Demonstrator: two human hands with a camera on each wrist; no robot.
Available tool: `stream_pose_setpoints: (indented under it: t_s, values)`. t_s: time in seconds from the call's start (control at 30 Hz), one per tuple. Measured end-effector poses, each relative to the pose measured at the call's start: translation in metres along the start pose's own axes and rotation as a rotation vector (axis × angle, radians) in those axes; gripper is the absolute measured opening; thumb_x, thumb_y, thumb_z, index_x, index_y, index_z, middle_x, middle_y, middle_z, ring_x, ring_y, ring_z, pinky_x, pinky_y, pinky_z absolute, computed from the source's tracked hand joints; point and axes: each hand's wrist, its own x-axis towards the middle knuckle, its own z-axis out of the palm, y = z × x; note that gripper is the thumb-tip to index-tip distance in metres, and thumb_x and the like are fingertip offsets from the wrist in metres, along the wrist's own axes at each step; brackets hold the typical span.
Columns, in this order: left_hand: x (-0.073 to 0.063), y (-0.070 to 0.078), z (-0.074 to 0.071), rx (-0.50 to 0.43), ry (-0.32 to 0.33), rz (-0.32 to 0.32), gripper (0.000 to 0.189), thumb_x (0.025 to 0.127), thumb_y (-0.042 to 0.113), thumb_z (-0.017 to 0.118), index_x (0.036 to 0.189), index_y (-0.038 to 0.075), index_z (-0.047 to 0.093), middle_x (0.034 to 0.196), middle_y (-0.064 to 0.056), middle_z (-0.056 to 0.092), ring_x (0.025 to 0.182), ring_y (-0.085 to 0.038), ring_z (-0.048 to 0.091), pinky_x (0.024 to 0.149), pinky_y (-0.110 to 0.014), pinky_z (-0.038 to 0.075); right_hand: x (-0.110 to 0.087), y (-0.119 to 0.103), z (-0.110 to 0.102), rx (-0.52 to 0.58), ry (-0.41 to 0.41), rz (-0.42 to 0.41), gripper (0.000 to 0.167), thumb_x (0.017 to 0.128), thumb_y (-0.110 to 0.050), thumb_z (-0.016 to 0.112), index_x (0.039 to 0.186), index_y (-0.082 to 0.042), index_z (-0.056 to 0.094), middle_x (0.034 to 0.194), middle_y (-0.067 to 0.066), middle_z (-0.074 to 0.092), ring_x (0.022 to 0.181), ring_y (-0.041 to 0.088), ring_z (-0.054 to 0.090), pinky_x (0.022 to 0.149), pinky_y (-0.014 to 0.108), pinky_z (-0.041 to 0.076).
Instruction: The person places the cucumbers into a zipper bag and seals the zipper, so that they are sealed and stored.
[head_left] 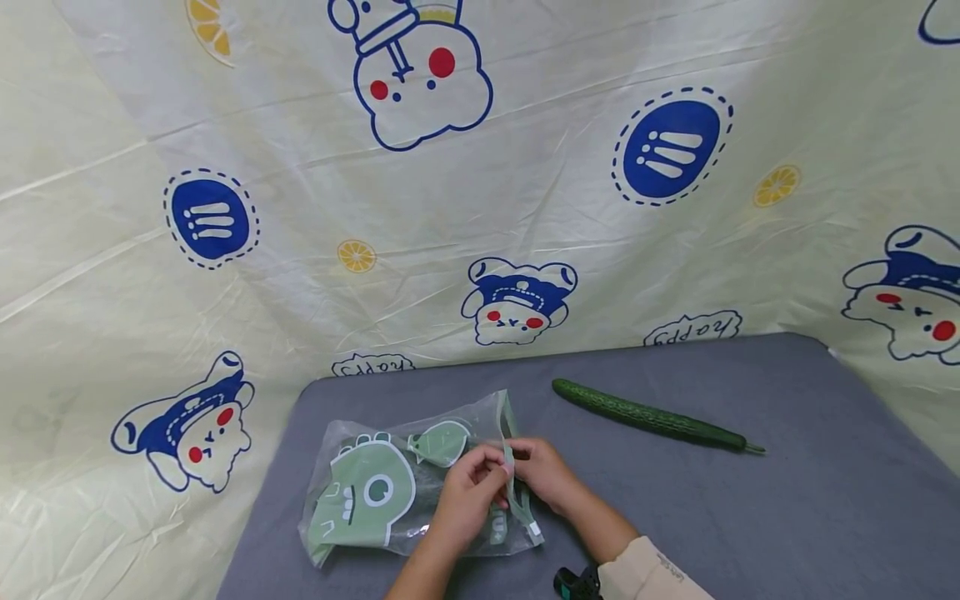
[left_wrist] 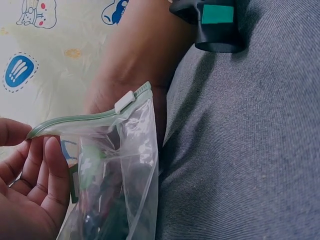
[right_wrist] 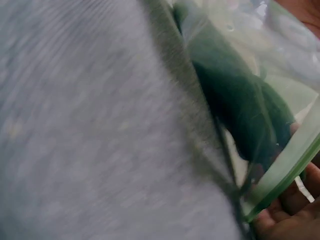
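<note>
A clear slider zip bag [head_left: 367,500] with a green cartoon print lies on the table, its green-edged mouth facing right. My left hand [head_left: 468,493] pinches the green zip strip between thumb and fingers, also plain in the left wrist view. From the other side, my right hand [head_left: 549,477] grips the strip near the middle of the mouth, its fingers partly hidden by the bag. A white slider [left_wrist: 125,102] sits near the strip's near end. Through the plastic, the right wrist view shows long, dark green things [right_wrist: 225,75], probably cucumbers.
A whole cucumber [head_left: 652,419] lies slanted on the grey tablecloth [head_left: 787,517], right of and behind the bag. Behind the table hangs a cream cloth [head_left: 285,167] printed with cartoon figures. A black wrist device [head_left: 576,583] is on my right forearm.
</note>
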Motion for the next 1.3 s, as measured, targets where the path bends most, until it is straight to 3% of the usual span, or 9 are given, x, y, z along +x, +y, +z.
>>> stream_pose_setpoints:
  t_s: [0.27,0.43,0.63,0.8,1.0,1.3]
  values:
    - [0.001,0.000,-0.002,-0.005,0.003,0.000,0.016,0.092,0.001,0.064,0.099,-0.012,0.060,0.078,-0.001,0.057,0.063,-0.007,0.056,0.055,-0.019,0.054,-0.001,-0.003,-0.001,-0.077,0.031,0.032,0.039,0.090,-0.004,0.066,0.127,0.007,0.065,0.117,0.023,0.071,0.107,0.022,0.067,0.085,0.020,0.053]
    - [0.001,0.001,-0.002,-0.007,0.002,-0.001,0.016,0.092,0.001,0.064,0.100,-0.012,0.060,0.079,0.001,0.058,0.063,-0.006,0.056,0.056,-0.019,0.053,-0.005,-0.005,-0.007,-0.087,0.038,0.059,0.040,0.096,-0.014,0.067,0.131,0.005,0.063,0.123,0.023,0.070,0.118,0.033,0.066,0.094,0.035,0.058]
    - [0.001,0.000,-0.002,-0.005,-0.001,0.000,0.017,0.092,0.002,0.065,0.101,-0.011,0.060,0.079,0.001,0.058,0.063,-0.006,0.057,0.056,-0.019,0.054,-0.011,-0.009,-0.021,-0.083,-0.021,0.058,0.038,0.099,-0.017,0.064,0.131,0.002,0.063,0.130,0.021,0.067,0.125,0.035,0.062,0.103,0.045,0.054]
    - [0.000,0.000,-0.002,0.006,0.000,0.000,0.017,0.093,0.004,0.065,0.100,-0.010,0.060,0.079,-0.001,0.058,0.063,-0.006,0.057,0.056,-0.020,0.054,-0.015,-0.012,-0.033,-0.082,-0.002,0.068,0.037,0.098,-0.015,0.064,0.131,0.001,0.063,0.132,0.020,0.066,0.124,0.034,0.062,0.102,0.044,0.055]
    - [0.000,0.000,-0.002,0.009,0.007,0.009,0.015,0.092,0.003,0.065,0.098,-0.010,0.061,0.077,-0.003,0.057,0.061,-0.006,0.056,0.055,-0.020,0.054,-0.020,-0.016,-0.046,-0.043,0.069,0.079,0.040,0.098,-0.016,0.064,0.135,0.000,0.061,0.135,0.019,0.064,0.124,0.028,0.063,0.096,0.028,0.056]
    - [0.000,0.000,-0.001,0.021,0.006,0.006,0.014,0.092,0.003,0.065,0.098,-0.010,0.061,0.078,-0.004,0.057,0.062,-0.007,0.056,0.056,-0.020,0.055,-0.027,-0.022,-0.070,-0.043,0.212,0.036,0.043,0.097,-0.023,0.069,0.134,-0.003,0.062,0.134,0.016,0.066,0.110,-0.003,0.063,0.092,0.014,0.051]
